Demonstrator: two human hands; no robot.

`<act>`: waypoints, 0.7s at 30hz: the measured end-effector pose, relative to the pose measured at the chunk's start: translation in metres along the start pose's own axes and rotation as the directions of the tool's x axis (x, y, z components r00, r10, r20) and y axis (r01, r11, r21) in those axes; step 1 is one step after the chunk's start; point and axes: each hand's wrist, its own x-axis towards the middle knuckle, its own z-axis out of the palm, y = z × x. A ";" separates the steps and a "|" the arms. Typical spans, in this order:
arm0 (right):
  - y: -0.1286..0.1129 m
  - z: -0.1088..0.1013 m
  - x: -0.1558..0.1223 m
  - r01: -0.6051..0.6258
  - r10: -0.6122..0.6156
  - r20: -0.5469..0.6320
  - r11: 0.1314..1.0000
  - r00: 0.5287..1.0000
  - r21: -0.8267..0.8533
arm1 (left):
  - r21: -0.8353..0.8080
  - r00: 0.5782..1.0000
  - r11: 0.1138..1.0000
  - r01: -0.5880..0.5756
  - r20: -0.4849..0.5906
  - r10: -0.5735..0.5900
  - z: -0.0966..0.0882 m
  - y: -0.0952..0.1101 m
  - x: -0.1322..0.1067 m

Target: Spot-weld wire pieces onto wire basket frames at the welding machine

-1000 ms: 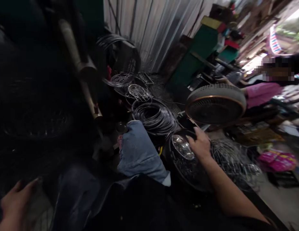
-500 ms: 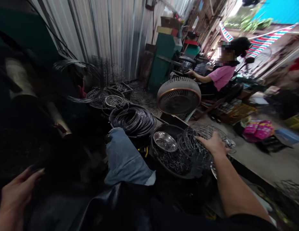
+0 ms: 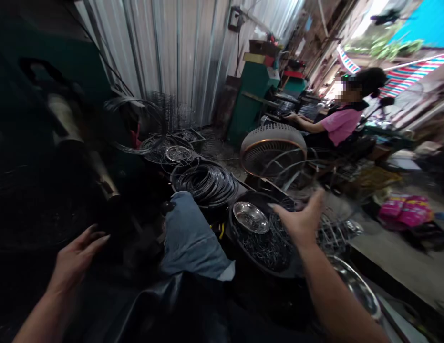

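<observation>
My right hand [image 3: 302, 221] is raised over a dark tub [image 3: 243, 250], its thumb spread from its fingers. A motion-blurred round wire frame [image 3: 279, 174] sticks up behind that hand and seems held by its partly hidden fingers. In the tub are short bent wire pieces [image 3: 266, 247] and a shiny metal bowl [image 3: 251, 217]. More wire frames [image 3: 334, 233] lie on its right side. At lower left my left hand [image 3: 77, 257] is open, fingers loosely stretched, with nothing visible in it. It is near a dark machine with a pale cylindrical part [image 3: 102, 174].
Coiled wire rings [image 3: 207, 183] fill another tub ahead. Blue cloth [image 3: 193, 238] covers something at my front. A round fan [image 3: 273, 147] stands beyond the tubs. A person in a pink top [image 3: 341, 124] sits farther back. A metal basin [image 3: 357, 281] lies under my right forearm.
My right hand has moved left from the wire heap, and a blurred wire frame now rises behind it. My left hand has come up and right. The view has shifted slightly.
</observation>
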 end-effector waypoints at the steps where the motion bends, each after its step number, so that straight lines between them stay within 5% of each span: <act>1: -0.023 0.018 -0.015 0.023 -0.025 0.017 0.994 1.000 0.110 | -0.072 0.999 0.997 0.012 0.042 -0.009 0.007 0.009 -0.006; 4: -0.096 0.076 -0.070 0.122 -0.175 0.099 0.909 0.980 0.399 | -0.198 0.964 0.970 -0.141 0.196 0.180 0.029 0.035 -0.032; 7: -0.161 0.118 -0.134 0.180 -0.379 0.199 0.757 0.904 0.628 | -0.171 0.923 0.942 -0.288 0.212 0.320 0.043 0.047 -0.055; 10: -0.204 0.137 -0.189 0.131 -0.540 0.247 0.566 0.805 0.814 | -0.104 0.934 0.942 -0.319 0.136 0.332 0.042 0.038 -0.058; 12: -0.219 0.141 -0.214 -0.027 -0.576 0.362 0.507 0.733 0.861 | -0.074 0.948 0.947 -0.312 0.039 0.316 0.030 0.026 -0.053; 14: -0.228 0.141 -0.227 -0.253 -0.570 0.542 0.509 0.617 0.823 | 0.010 0.947 0.947 -0.321 -0.023 0.321 0.013 0.017 -0.047; 16: -0.233 0.141 -0.229 -0.487 -0.556 0.700 0.505 0.448 0.713 | 0.152 0.926 0.919 -0.363 -0.050 0.374 0.000 0.013 -0.043; 19: -0.238 0.141 -0.220 -0.747 -0.557 0.807 0.450 0.194 0.490 | 0.373 0.876 0.824 -0.427 -0.057 0.479 -0.006 0.011 -0.044; 21: -0.238 0.142 -0.212 -0.842 -0.513 0.855 0.426 0.077 0.332 | 0.509 0.860 0.753 -0.416 -0.050 0.509 0.000 0.012 -0.049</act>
